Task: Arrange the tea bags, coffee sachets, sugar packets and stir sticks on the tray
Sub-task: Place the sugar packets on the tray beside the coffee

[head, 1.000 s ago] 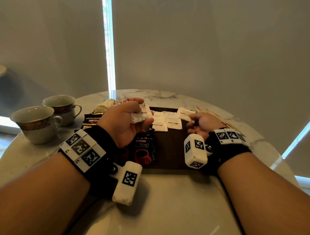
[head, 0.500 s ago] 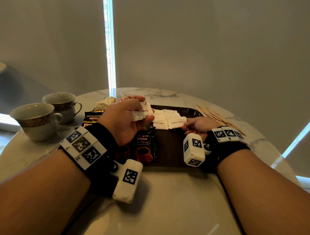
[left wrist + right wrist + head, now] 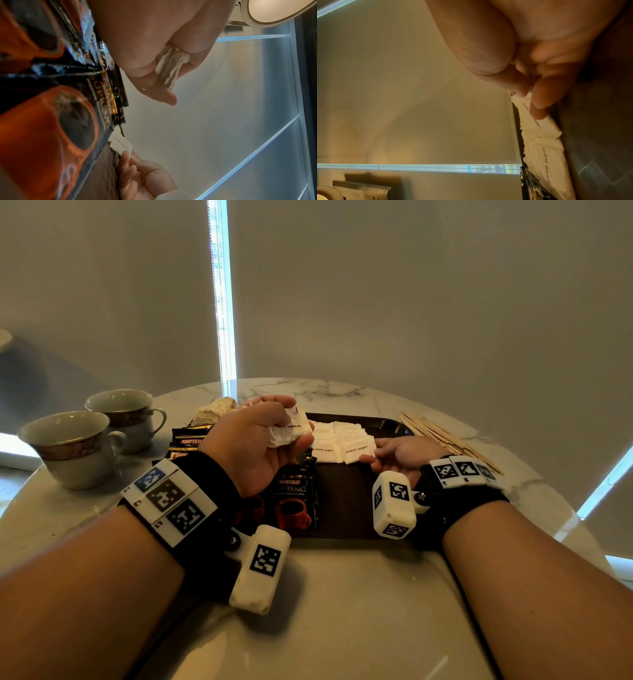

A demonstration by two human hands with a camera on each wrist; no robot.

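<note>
While my left hand (image 3: pixel 253 446) grips a bundle of sugar packets (image 3: pixel 289 431) at centre frame, evidently as stock, my right hand (image 3: pixel 399 453) pinches one sugar packet (image 3: pixel 358 451) centre-right, apparently squaring the row on the tray (image 3: pixel 344 499).

Left hand (image 3: pixel 255 445) grips sugar packets (image 3: pixel 289 431) over the tray (image 3: pixel 346 501); right hand (image 3: pixel 399 453) pinches a flat packet (image 3: pixel 356 451).

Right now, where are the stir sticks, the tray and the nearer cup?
stir sticks (image 3: pixel 443 435), head view, middle of the bundle.
tray (image 3: pixel 346 501), head view, bare dark floor.
nearer cup (image 3: pixel 78 465), head view, front of its wall.
</note>
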